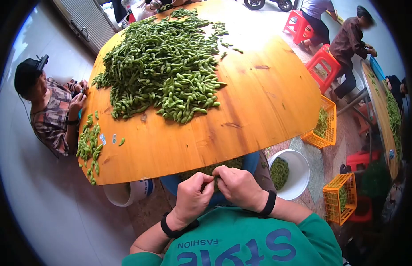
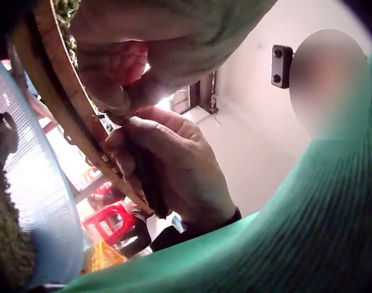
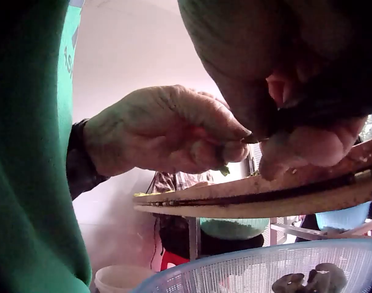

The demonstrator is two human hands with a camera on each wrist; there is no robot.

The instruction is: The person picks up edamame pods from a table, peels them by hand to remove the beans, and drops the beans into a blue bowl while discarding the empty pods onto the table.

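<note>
Close together at the near edge of the table, my left hand (image 1: 195,196) and right hand (image 1: 242,186) meet fingertip to fingertip. Between them is a small green soybean pod (image 1: 216,182), which both hands pinch and largely cover. In the right wrist view, a green bit (image 3: 225,170) shows beneath the left hand's (image 3: 155,128) fingers. The right hand (image 2: 186,168) has its fingers curled in the left wrist view. Below the hands sits a blue basket (image 3: 234,262), with a heap of green beans inside. A large pile of soybean pods (image 1: 157,62) covers the table's far left.
The wooden table (image 1: 259,106) fills the middle. A smaller group of pods (image 1: 89,144) lies at its left edge, near a seated person (image 1: 53,106). White buckets (image 1: 299,175) stand beneath. Orange crates (image 1: 332,124), red stools (image 1: 323,66) and other people are on the right.
</note>
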